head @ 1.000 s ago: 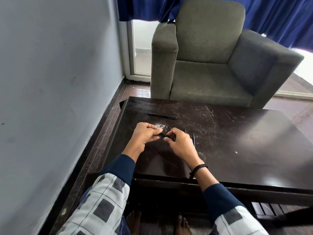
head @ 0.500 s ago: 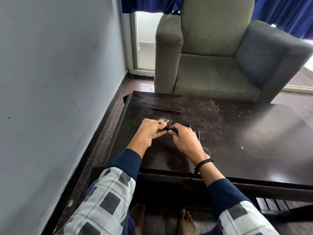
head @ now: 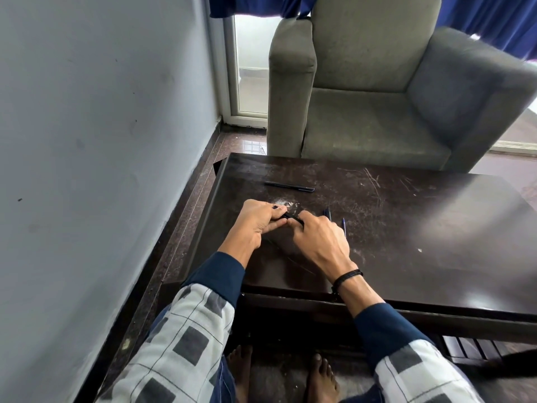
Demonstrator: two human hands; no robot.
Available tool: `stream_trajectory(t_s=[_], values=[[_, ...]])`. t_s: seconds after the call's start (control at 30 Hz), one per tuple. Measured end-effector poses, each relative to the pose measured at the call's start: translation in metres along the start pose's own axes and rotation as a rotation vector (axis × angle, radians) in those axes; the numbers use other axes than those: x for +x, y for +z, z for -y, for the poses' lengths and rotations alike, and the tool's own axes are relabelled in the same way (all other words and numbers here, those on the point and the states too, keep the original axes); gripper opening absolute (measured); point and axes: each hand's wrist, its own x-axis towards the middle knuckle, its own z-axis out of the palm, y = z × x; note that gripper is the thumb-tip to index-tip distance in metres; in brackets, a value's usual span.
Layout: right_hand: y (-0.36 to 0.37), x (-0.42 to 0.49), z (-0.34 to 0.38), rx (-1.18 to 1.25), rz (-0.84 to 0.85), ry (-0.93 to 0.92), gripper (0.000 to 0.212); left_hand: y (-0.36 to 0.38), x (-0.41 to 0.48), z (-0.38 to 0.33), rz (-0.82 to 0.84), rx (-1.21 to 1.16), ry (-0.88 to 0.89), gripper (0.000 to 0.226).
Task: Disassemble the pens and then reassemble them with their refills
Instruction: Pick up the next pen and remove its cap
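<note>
A black pen (head: 293, 217) is pinched between my left hand (head: 258, 225) and my right hand (head: 318, 241), just above the dark wooden table (head: 406, 228). Only a short stretch of it shows between the fingertips; the rest is hidden inside both fists. A second black pen (head: 289, 186) lies flat on the table beyond my hands. Two thin dark blue pen parts (head: 343, 225) lie on the table right behind my right hand, partly hidden by it.
A grey armchair (head: 377, 106) stands against the table's far edge. A grey wall (head: 101, 141) runs close along the left side. My bare feet (head: 282, 376) rest on the floor under the table's near edge.
My hands have stayed together on the pen, with the fingers shifting slightly. The camera has tilted down and moved closer.
</note>
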Motion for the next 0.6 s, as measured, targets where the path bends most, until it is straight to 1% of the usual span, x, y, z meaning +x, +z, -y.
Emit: stream_trajectory(t_s=[0.07, 0.13, 0.33, 0.47, 0.53, 0.57, 0.6], values=[[-0.001, 0.001, -0.002, 0.007, 0.0, 0.032, 0.039, -0.001, 0.001, 0.0, -0.001, -0.002, 0.001, 0.013], [-0.002, 0.001, -0.004, 0.042, 0.021, 0.049, 0.039, 0.0, 0.002, 0.001, 0.0, 0.007, 0.003, 0.011], [-0.002, 0.004, -0.008, 0.093, 0.113, 0.054, 0.033, -0.001, 0.005, 0.002, -0.016, 0.055, 0.013, 0.013], [-0.003, 0.006, -0.016, 0.084, 0.207, 0.08, 0.024, -0.008, 0.012, 0.0, -0.126, 0.093, 0.054, 0.007], [-0.006, 0.007, -0.023, 0.113, 0.189, 0.138, 0.022, -0.012, 0.018, 0.001, -0.197, 0.174, 0.099, 0.006], [-0.007, 0.007, -0.026, 0.138, 0.161, 0.173, 0.022, -0.014, 0.02, 0.003, -0.238, 0.282, 0.136, 0.004], [-0.01, 0.009, -0.029, 0.166, 0.13, 0.21, 0.022, -0.015, 0.022, 0.004, -0.275, 0.447, 0.18, 0.004]])
